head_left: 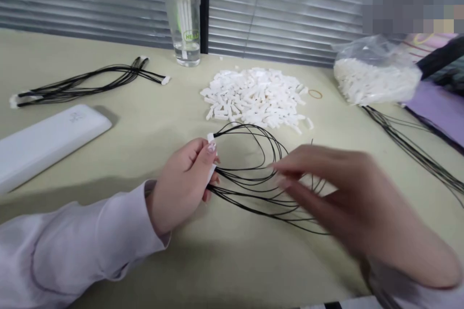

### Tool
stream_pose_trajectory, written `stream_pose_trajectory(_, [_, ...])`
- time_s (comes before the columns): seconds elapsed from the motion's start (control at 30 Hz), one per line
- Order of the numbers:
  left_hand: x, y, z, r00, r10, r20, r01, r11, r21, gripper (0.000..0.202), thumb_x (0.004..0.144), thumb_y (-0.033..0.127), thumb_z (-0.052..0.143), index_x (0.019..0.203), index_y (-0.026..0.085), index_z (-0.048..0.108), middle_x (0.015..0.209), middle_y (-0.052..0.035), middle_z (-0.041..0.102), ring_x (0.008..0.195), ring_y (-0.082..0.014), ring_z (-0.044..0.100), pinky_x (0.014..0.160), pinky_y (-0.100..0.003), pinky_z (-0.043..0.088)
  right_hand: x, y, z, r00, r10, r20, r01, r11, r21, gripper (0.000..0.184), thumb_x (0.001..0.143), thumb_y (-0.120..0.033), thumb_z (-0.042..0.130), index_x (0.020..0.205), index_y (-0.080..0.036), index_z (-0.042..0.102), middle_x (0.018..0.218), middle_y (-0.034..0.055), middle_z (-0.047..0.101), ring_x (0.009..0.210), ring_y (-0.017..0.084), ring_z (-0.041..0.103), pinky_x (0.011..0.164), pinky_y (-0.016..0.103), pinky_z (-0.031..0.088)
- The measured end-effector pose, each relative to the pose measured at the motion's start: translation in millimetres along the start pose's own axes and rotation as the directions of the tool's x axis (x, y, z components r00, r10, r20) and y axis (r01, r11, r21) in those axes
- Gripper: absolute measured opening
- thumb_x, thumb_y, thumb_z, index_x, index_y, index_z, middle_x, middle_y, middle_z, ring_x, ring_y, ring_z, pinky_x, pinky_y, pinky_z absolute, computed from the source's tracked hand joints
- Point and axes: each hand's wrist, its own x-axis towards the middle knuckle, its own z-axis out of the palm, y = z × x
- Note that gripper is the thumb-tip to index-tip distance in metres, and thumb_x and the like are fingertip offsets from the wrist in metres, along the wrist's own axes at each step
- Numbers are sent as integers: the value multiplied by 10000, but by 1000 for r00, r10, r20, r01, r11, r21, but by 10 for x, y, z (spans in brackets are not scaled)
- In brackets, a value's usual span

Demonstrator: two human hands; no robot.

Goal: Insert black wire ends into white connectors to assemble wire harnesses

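Note:
My left hand (184, 181) is closed around a small white connector (210, 138) from which several thin black wires (253, 164) loop out to the right over the table. My right hand (340, 193) reaches in from the right across those wires. It is smeared by motion, its fingers stretched toward the wire loops, and whether it pinches a wire cannot be made out. Just beyond the hands lies a heap of small white plastic connectors (255, 96).
A finished bundle of black wires (83, 82) lies at the far left, a white flat case (47, 142) beside it. A clear tumbler (184, 19) stands at the back. A plastic bag of connectors (375, 75), a rubber band (315, 93) and more wires (413, 149) are at right.

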Motion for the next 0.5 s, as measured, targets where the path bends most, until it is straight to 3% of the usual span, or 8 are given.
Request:
stream_pose_trajectory(0.07, [-10, 2, -3, 1000, -2, -3, 2, 1000, 15, 323, 813, 497, 385, 723, 193, 445, 635, 17, 483, 469, -77, 478, 313, -136, 368, 52, -117, 184, 982, -67, 178, 63, 998, 29, 111, 821, -197, 472, 860, -208, 574, 764, -4, 540, 682, 81, 480, 607, 209, 372])
stream_pose_trajectory(0.17, [-25, -3, -9, 1000, 12, 9, -12, 999, 38, 328, 812, 504, 381, 717, 197, 444, 619, 19, 483, 468, -82, 484, 319, -141, 374, 76, -151, 342, 967, -60, 249, 75, 996, -53, 196, 860, -201, 394, 758, -176, 560, 732, 15, 502, 698, 108, 448, 631, 244, 347])
stream_pose_trajectory(0.4, [-13, -26, -3, 1000, 12, 13, -12, 1000, 12, 337, 804, 513, 385, 715, 196, 458, 587, 24, 471, 437, -80, 466, 307, -145, 371, 79, -109, 349, 964, -139, 226, 194, 950, -243, 125, 759, -83, 476, 658, -157, 480, 681, 12, 479, 618, 107, 405, 570, 245, 298])
stream_pose_trajectory(0.5, [-14, -13, 2, 1000, 0, 14, 0, 1000, -9, 336, 799, 513, 396, 712, 194, 457, 588, 22, 465, 459, -84, 475, 303, -136, 367, 98, -107, 220, 988, -46, 148, 104, 904, -414, 166, 746, -163, 514, 590, -176, 461, 538, -9, 443, 475, 99, 360, 482, 250, 232])
